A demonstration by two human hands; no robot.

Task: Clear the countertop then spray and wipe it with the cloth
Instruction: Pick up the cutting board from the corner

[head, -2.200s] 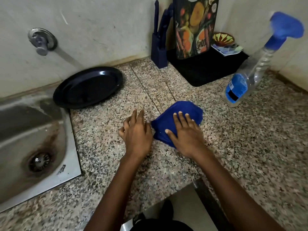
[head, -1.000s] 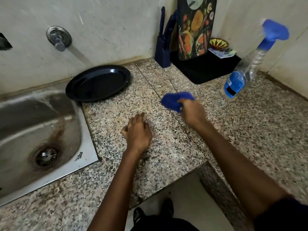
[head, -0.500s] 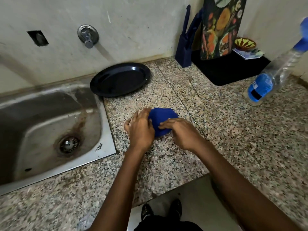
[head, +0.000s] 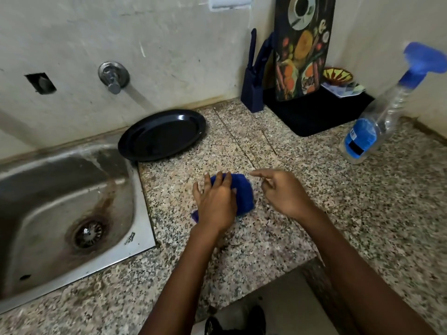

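A blue cloth (head: 243, 194) lies bunched on the speckled granite countertop (head: 350, 209), just right of the sink. My left hand (head: 215, 201) presses flat on its left half, fingers spread over it. My right hand (head: 283, 192) hovers beside the cloth's right edge, fingers loosely curled and apart, holding nothing. A clear spray bottle (head: 377, 122) with a blue trigger head and blue label stands at the right of the counter, well away from both hands.
A steel sink (head: 60, 201) fills the left, with a wall tap (head: 113, 76) above it. A black plate (head: 162, 134) sits at the back beside the sink. A knife block (head: 254, 93), patterned board (head: 302, 47) and black tray (head: 314, 117) occupy the back corner.
My right hand carried the cloth left across the counter and has let go of it. My left hand has moved onto the cloth and now holds it down.
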